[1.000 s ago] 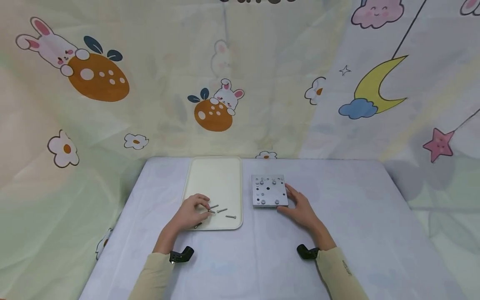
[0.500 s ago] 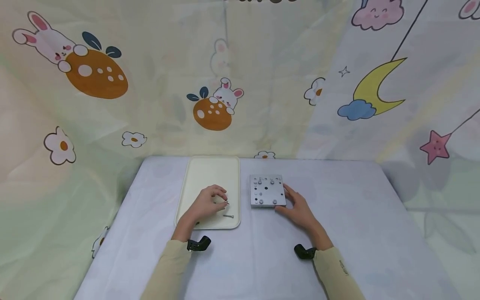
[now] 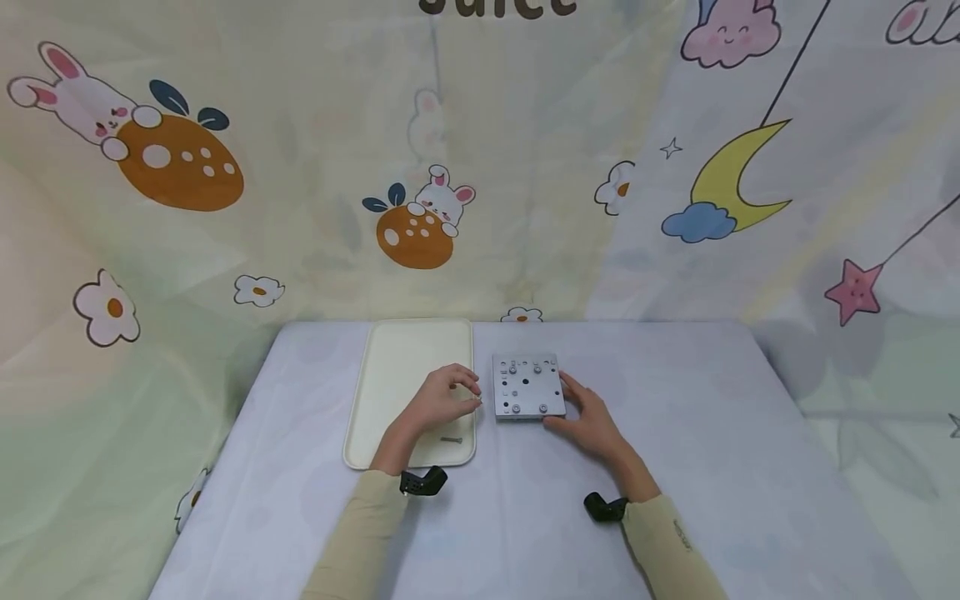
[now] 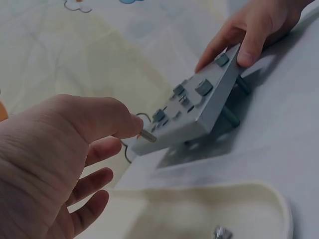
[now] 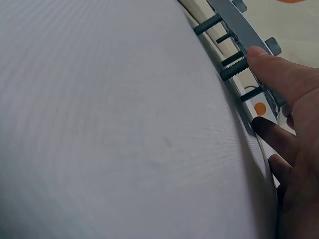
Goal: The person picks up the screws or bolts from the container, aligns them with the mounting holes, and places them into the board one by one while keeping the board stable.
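My left hand (image 3: 441, 400) pinches a small threaded screw (image 4: 148, 135) between thumb and forefinger, its tip sticking out beyond them. The other left fingers are loosely bent. Just right of that hand lies a square silver metal plate (image 3: 536, 390) with holes and several bolt heads on its upper face. Bolt shanks (image 5: 234, 68) project below it and hold it above the cloth. My right hand (image 3: 594, 421) holds the plate's right side, thumb at the near edge and fingers along the far right side.
A cream tray (image 3: 405, 342) lies left of the plate, beneath the left hand. One loose screw (image 3: 452, 440) rests near its front right corner. A white cloth covers the table (image 3: 510, 525), and a printed cloth backdrop (image 3: 315, 167) hangs behind.
My left hand has moved right across the tray toward the plate, now with a screw between its fingertips. The right hand stays on the plate. The head view has shifted slightly.
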`<state>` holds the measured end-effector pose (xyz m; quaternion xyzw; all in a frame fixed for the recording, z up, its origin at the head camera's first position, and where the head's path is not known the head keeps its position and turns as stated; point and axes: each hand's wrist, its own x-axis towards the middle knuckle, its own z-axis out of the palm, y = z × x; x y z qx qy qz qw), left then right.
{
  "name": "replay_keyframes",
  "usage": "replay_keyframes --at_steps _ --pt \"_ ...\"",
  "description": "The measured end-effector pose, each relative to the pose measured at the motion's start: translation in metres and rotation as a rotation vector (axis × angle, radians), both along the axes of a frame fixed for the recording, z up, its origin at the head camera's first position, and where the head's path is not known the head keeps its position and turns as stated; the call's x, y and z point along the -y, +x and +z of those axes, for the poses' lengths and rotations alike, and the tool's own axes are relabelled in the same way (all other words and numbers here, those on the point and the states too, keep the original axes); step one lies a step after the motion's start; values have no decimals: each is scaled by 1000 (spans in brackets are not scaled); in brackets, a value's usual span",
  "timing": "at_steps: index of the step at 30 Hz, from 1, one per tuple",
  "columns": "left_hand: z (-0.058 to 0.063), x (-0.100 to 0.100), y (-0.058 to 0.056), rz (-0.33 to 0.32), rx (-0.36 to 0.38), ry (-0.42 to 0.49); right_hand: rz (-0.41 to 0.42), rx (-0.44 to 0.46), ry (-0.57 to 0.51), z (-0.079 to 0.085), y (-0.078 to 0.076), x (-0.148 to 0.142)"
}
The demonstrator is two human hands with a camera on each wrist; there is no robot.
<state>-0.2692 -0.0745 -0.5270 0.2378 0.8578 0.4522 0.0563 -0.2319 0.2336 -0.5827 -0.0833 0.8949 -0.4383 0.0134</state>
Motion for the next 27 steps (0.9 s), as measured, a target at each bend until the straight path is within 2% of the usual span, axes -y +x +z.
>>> replay_keyframes --at_steps 6,12,17,20,27 --pt "5 -17 -6 -24 -29 -57 1 -11 -13 -3 0 -1" --pt "5 -29 -7 -66 -28 -129 6 17 2 -4 2 -2" --pt "3 -36 -11 -69 -25 -121 10 -15 10 -3 -1 -1" --pt "0 -40 -13 -79 -11 -123 10 -3 13 -2 -1 -2" --pt "-2 -46 -13 -100 -46 -138 16 5 -17 -2 2 -2"
